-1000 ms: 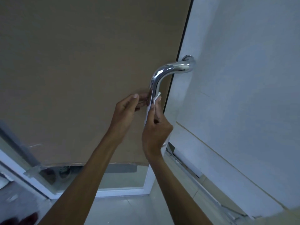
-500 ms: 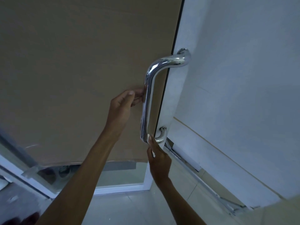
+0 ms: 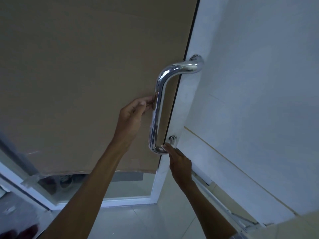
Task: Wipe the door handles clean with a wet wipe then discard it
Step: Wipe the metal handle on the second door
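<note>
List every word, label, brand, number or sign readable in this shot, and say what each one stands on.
None: no readable text shows anywhere in the head view.
The chrome door handle bears no brand mark or engraving that shows, only reflections.
The brown door panel and the white door frame are plain.
The left hand and right hand cover small parts of the handle; anything under them cannot be seen.

Door handle point(image 3: 158, 107) shiny chrome silver; door panel point(image 3: 77, 75) plain tan-brown; door frame point(image 3: 188, 94) white.
</note>
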`<action>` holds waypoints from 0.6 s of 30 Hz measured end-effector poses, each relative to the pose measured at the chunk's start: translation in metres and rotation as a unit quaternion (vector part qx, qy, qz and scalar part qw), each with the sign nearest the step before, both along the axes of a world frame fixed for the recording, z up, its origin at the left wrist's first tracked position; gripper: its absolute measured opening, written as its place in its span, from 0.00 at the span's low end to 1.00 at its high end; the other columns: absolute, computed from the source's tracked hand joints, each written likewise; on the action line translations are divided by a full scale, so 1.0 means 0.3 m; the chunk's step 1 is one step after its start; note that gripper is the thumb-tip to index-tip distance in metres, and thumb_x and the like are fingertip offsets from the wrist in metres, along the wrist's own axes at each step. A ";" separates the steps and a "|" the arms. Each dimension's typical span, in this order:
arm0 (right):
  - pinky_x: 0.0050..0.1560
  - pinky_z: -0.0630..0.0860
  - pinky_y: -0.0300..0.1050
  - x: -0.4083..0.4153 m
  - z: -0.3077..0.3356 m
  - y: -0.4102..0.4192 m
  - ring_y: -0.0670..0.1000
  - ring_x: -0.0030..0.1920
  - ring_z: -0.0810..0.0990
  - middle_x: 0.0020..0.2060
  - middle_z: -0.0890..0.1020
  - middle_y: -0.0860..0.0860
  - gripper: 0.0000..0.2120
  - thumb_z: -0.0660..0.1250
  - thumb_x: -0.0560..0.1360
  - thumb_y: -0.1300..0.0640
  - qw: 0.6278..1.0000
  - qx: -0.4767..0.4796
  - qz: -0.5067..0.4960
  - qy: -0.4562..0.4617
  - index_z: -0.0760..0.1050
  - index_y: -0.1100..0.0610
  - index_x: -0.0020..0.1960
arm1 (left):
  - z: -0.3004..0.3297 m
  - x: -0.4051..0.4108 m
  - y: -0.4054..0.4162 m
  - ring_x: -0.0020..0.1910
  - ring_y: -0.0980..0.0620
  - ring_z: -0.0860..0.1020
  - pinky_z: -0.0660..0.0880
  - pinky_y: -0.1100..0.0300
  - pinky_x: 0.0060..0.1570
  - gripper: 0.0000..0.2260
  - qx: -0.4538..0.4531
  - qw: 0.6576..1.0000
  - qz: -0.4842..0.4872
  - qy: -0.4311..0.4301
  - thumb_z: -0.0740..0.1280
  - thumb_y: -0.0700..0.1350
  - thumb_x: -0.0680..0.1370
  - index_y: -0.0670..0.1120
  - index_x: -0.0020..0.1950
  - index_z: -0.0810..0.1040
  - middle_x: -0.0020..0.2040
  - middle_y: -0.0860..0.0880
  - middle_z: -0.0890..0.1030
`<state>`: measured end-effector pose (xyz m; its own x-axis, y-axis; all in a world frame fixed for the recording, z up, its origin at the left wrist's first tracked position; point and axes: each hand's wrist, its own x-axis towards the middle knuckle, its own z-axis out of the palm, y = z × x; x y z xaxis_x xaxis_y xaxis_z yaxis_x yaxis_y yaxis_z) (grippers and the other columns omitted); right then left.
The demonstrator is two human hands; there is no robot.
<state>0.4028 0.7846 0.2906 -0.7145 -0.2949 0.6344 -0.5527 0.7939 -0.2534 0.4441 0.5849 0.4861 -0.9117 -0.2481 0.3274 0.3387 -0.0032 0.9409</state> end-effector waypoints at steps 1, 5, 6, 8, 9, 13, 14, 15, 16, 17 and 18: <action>0.30 0.65 0.32 -0.011 0.000 0.020 0.46 0.30 0.81 0.56 0.88 0.49 0.20 0.66 0.78 0.66 1.000 0.021 -0.012 -0.005 0.83 0.52 0.66 | -0.003 0.000 -0.001 0.62 0.54 0.83 0.75 0.70 0.57 0.14 0.002 1.000 0.000 0.000 0.58 0.38 0.87 0.39 0.68 0.79 0.61 0.49 0.85; 0.33 0.73 0.42 -0.058 0.029 0.083 0.52 0.37 0.86 0.41 0.86 0.51 0.14 0.58 0.85 0.58 0.967 -0.072 -0.156 -0.189 0.79 0.47 0.63 | -0.008 0.001 -0.024 0.63 0.50 0.83 0.77 0.60 0.63 0.15 0.033 0.999 0.035 0.005 0.62 0.41 0.86 0.42 0.73 0.73 0.64 0.46 0.84; 0.32 0.73 0.40 -0.059 0.045 0.080 0.47 0.33 0.85 0.39 0.86 0.50 0.14 0.57 0.86 0.56 0.952 -0.136 -0.143 -0.236 0.80 0.48 0.62 | -0.004 0.009 -0.028 0.63 0.50 0.83 0.77 0.57 0.65 0.16 0.029 0.998 0.054 0.014 0.63 0.43 0.85 0.43 0.73 0.73 0.64 0.47 0.84; 0.28 0.72 0.32 -0.047 0.128 0.047 0.41 0.28 0.82 0.36 0.85 0.47 0.13 0.59 0.87 0.57 0.931 -0.255 -0.112 -0.235 0.83 0.54 0.59 | 0.014 0.028 -0.031 0.61 0.50 0.83 0.77 0.53 0.65 0.15 0.015 0.995 0.096 0.039 0.64 0.46 0.83 0.44 0.70 0.76 0.62 0.49 0.85; 0.28 0.72 0.31 -0.037 0.182 0.029 0.40 0.27 0.82 0.35 0.85 0.48 0.13 0.60 0.87 0.58 0.922 -0.309 -0.102 -0.209 0.84 0.56 0.58 | 0.023 0.038 -0.024 0.59 0.50 0.83 0.78 0.50 0.65 0.14 0.012 0.993 0.108 0.051 0.64 0.46 0.83 0.45 0.67 0.77 0.60 0.49 0.85; 0.29 0.80 0.39 0.029 0.441 -0.052 0.46 0.29 0.84 0.38 0.86 0.50 0.10 0.63 0.86 0.59 0.900 -0.425 -0.049 -0.082 0.83 0.56 0.60 | 0.054 0.074 0.028 0.57 0.48 0.84 0.78 0.43 0.62 0.08 -0.042 0.989 0.107 0.088 0.63 0.44 0.84 0.47 0.58 0.81 0.54 0.50 0.86; 0.29 0.80 0.39 0.047 0.515 -0.066 0.47 0.29 0.84 0.38 0.85 0.48 0.10 0.63 0.86 0.60 0.902 -0.429 -0.031 -0.036 0.83 0.57 0.61 | 0.066 0.081 0.040 0.57 0.48 0.84 0.78 0.44 0.62 0.07 -0.062 0.988 0.103 0.098 0.63 0.43 0.84 0.47 0.57 0.81 0.54 0.51 0.86; 0.30 0.79 0.39 0.057 0.594 -0.073 0.47 0.29 0.83 0.37 0.84 0.48 0.10 0.64 0.86 0.60 0.907 -0.420 -0.016 0.023 0.83 0.57 0.61 | 0.083 0.084 0.050 0.57 0.48 0.83 0.78 0.46 0.61 0.07 -0.076 0.986 0.098 0.108 0.63 0.42 0.85 0.47 0.57 0.81 0.54 0.52 0.85; 0.30 0.78 0.39 0.064 0.670 -0.075 0.47 0.29 0.83 0.36 0.84 0.49 0.10 0.64 0.86 0.60 0.912 -0.400 -0.006 0.085 0.83 0.56 0.62 | 0.100 0.086 0.059 0.57 0.48 0.83 0.78 0.49 0.60 0.07 -0.088 0.985 0.094 0.114 0.63 0.41 0.85 0.47 0.57 0.81 0.55 0.53 0.85; 0.30 0.77 0.40 0.062 0.739 -0.076 0.48 0.29 0.82 0.39 0.86 0.50 0.10 0.64 0.86 0.60 0.916 -0.372 -0.003 0.147 0.83 0.54 0.63 | 0.117 0.085 0.063 0.57 0.49 0.83 0.78 0.51 0.60 0.08 -0.094 0.984 0.092 0.117 0.63 0.40 0.85 0.48 0.57 0.81 0.55 0.54 0.85; 0.31 0.76 0.41 0.054 0.800 -0.074 0.48 0.30 0.82 0.45 0.88 0.51 0.11 0.64 0.86 0.60 0.918 -0.342 -0.004 0.199 0.83 0.53 0.63 | 0.133 0.081 0.068 0.57 0.49 0.83 0.78 0.53 0.60 0.08 -0.098 0.984 0.091 0.120 0.63 0.40 0.85 0.48 0.57 0.81 0.55 0.54 0.85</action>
